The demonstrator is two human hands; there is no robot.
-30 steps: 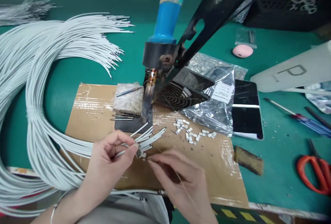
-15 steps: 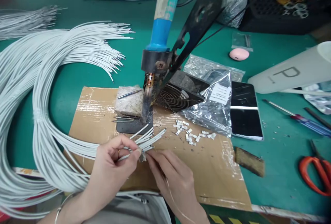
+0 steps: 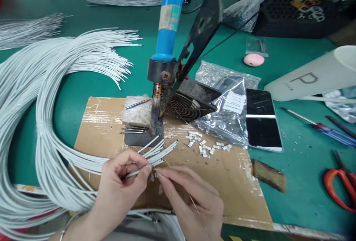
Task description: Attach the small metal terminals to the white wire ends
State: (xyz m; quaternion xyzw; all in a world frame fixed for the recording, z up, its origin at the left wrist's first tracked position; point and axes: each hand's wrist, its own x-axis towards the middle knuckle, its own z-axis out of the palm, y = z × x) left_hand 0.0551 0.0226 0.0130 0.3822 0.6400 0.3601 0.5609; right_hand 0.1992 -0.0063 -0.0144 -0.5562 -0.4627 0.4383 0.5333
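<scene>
My left hand [image 3: 125, 185] is closed, thumb and forefinger pinching a white cable [image 3: 132, 173] near its end. A bundle of white cables [image 3: 83, 159] runs in from the left and its loose ends fan out just beyond my fingers. Close by on the right, my right hand [image 3: 191, 196] is closed with its fingertips pinched near the cable end. A thin solder wire [image 3: 194, 204] passes through its fingers; what sits right at the fingertips is too small to make out. Above both hands, a blue-handled soldering iron [image 3: 167, 44] points downward in its stand, tip near the cable ends.
Small white metal-like pieces [image 3: 205, 148] lie scattered on the cardboard [image 3: 233, 181]. Behind them are a plastic bag [image 3: 228, 111] and a phone [image 3: 263, 122]. At right lie a screwdriver [image 3: 319, 127], red-handled scissors [image 3: 338, 185] and a white cup [image 3: 311, 74].
My right hand has drawn slightly right and turned, and the solder wire now shows above its fingers. My left hand keeps its pinch on the cable. The whole view has shifted a little.
</scene>
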